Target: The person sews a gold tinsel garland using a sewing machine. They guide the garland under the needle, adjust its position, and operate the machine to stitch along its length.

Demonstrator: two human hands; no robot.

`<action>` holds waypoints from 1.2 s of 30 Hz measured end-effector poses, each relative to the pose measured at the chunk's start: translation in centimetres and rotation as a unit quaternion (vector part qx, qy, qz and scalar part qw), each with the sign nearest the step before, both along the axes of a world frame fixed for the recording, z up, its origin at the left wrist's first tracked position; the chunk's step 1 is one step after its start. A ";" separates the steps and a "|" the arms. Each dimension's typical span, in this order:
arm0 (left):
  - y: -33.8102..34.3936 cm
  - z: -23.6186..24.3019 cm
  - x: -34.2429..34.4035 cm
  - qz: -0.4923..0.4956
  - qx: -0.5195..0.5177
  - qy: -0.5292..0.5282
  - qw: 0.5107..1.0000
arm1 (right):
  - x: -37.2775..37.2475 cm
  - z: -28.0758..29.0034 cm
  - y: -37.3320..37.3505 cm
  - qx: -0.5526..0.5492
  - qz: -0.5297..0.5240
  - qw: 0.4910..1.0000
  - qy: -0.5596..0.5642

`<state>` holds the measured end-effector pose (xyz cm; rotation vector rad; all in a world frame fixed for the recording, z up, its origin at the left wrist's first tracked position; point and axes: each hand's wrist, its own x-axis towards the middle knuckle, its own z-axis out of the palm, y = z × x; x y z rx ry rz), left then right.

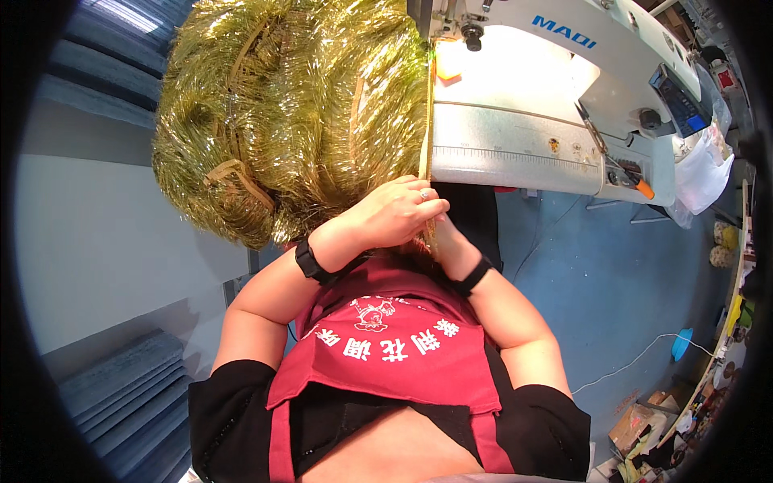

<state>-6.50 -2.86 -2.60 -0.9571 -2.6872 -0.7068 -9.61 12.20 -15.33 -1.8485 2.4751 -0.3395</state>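
Observation:
A big heap of shiny gold tinsel fringe [306,105] lies left of a white sewing machine [515,133]. Along its right side, a narrow gold edge band [426,153] runs straight from under the machine's needle area toward me. My left hand [398,211], with a ring on it, has its fingers closed on this band just off the front of the machine bed. Close against it from the right is my right hand [456,248], its fingers mostly hidden behind the left. Below both hands a short end of the band shows. Loops of tan band [241,183] cross the heap.
Scissors or snips [590,127] and an orange-handled tool [642,187] lie on the machine's right end. Beside them is a small control panel [680,98] and a white plastic bag [704,173]. Folded blue-grey fabric [129,402] is stacked at lower left.

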 end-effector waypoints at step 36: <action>-14.2 14.3 -20.3 0.256 -0.204 -0.068 0.942 | -3.7 8.6 2.6 -0.304 -0.113 0.945 0.034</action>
